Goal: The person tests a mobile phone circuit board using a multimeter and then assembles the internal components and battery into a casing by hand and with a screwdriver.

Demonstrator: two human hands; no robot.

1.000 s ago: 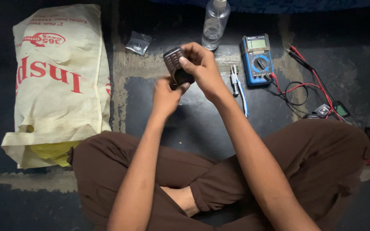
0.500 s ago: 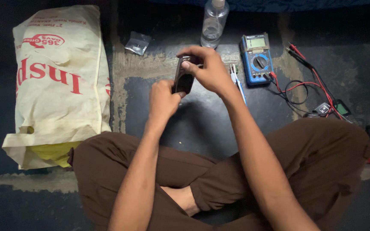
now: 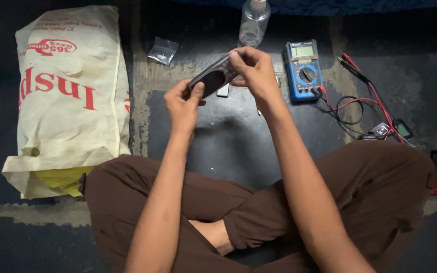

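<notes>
I see both hands raised over the dark floor [image 3: 259,151], in front of crossed legs in brown trousers [image 3: 380,192]. The left hand [image 3: 184,105] is closed on the lower end of a small handheld device [image 3: 212,80], thumb pressed on its dark face; the right hand [image 3: 254,71] pinches the upper end between fingertips. The device is held in the air, clear of the floor, with open floor beneath it.

To the left lies a large cream bag [image 3: 72,96], well apart from the hands. Past the hands stand a clear plastic bottle [image 3: 254,23] and a small clear packet [image 3: 163,50]. A blue multimeter [image 3: 303,72] lies just right of the right hand, its red and black leads [image 3: 360,98] trailing further right.

The device's long axis runs diagonally, lower left to upper right. It is slim, with a dark oval face and paler, greyish edges (finer detail is too small to tell).
</notes>
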